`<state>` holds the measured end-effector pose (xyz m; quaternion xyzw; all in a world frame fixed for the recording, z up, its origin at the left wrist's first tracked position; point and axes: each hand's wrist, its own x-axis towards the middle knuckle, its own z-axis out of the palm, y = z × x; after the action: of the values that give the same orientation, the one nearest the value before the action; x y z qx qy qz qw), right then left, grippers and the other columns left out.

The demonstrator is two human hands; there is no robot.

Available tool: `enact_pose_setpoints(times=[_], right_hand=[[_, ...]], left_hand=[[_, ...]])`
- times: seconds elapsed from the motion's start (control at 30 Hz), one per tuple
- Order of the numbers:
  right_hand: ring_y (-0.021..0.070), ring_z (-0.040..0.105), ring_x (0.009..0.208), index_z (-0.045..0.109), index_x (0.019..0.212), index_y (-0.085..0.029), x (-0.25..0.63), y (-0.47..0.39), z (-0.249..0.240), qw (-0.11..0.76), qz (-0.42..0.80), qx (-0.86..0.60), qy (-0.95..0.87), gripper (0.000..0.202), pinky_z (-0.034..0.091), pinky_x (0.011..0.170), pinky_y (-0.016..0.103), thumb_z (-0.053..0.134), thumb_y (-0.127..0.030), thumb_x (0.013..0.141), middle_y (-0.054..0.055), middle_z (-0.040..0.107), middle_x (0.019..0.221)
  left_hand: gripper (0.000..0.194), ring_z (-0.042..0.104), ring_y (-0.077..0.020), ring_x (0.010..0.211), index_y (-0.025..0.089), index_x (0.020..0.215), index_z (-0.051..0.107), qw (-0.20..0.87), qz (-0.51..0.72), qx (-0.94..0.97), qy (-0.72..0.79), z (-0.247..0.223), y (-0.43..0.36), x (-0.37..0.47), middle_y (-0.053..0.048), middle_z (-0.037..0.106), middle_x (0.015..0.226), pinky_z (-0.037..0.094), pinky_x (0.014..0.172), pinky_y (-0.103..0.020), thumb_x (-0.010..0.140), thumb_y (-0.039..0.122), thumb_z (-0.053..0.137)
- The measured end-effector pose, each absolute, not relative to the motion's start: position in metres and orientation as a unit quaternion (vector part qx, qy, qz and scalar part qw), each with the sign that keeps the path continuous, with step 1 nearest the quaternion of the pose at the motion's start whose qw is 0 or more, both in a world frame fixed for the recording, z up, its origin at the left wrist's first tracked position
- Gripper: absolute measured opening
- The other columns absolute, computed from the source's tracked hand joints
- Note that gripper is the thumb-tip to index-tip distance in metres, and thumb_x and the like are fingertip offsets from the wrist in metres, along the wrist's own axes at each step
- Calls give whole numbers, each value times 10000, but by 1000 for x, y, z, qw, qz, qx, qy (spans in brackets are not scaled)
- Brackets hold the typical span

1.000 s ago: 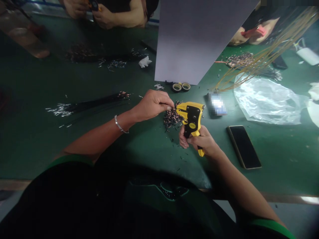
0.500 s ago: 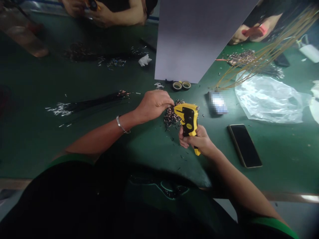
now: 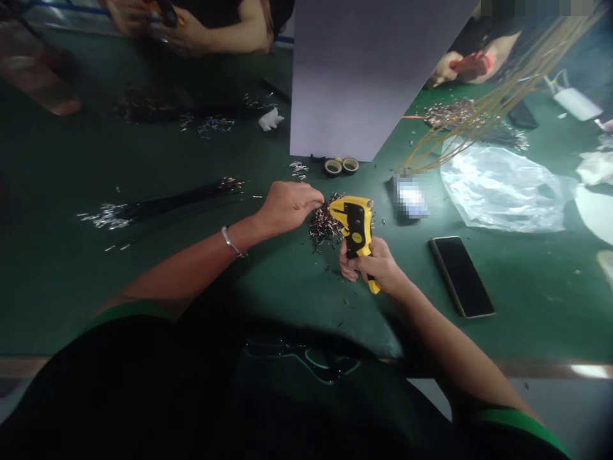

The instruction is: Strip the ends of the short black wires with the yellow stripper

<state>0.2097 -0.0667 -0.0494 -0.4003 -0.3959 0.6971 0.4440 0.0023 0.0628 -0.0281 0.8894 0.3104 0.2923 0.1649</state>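
My right hand is wrapped around the handle of a yellow and black wire stripper, held upright with its jaws pointing left. Just left of those jaws, the fingers of my left hand are pinched together; whatever is between them is too small to make out. A silver bangle circles my left wrist. Under and beside the stripper's head lies a heap of short black and coppery wire scraps. A bundle of black wires with bare, shiny ends rests on the green table to the left.
Two tape rolls sit below a pale upright panel. On the right lie a phone, a clear plastic bag and a blurred small box. Across the table, co-workers' hands hold tools.
The whole view has shifted slightly. My left fingertips are a little farther left of the stripper's jaws. My right hand keeps its grip on the wire stripper.
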Motion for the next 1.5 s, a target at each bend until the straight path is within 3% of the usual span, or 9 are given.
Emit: enact_pose_setpoints(times=[0.2,0.4,0.83,1.2,1.5], right_hand=[[96,473,415,597,780,-172,209,-65,-43,468,711,-366,-376,203,382,411,265,626,-91,596,-38,556,599],[99,469,427,597,797,-178,210,-67,-35,452,733,-356,-363,219,383,420,271,603,-85,599,-37,552,600],[94,495,401,565,796,-176,211,-58,-49,479,647,-453,-384,252,400,385,263,581,-80,564,-40,574,613],[77,462,375,550,774,-185,210,-57,-49,468,595,-512,-406,217,364,375,252,631,-140,578,-48,541,577],[99,491,407,565,787,-182,211,-64,-37,463,648,-457,-396,241,396,415,271,596,-110,559,-49,562,576]], left_hand=[[223,699,-147,772,187,870,746,130,307,900,282,-38,66,2,-32,765,835,474,697,-253,937,252,543],[179,688,-130,718,175,818,745,186,339,869,308,-37,69,1,-22,760,776,476,677,-235,886,231,590],[165,640,-122,654,167,745,716,189,357,850,339,-34,54,4,-18,723,701,450,635,-241,840,190,583],[149,573,-101,595,154,693,686,298,348,809,368,-23,38,10,8,658,617,419,588,-237,798,150,580],[141,534,-94,538,142,744,727,373,282,782,413,-25,61,6,-3,645,572,418,562,-248,771,186,596]])
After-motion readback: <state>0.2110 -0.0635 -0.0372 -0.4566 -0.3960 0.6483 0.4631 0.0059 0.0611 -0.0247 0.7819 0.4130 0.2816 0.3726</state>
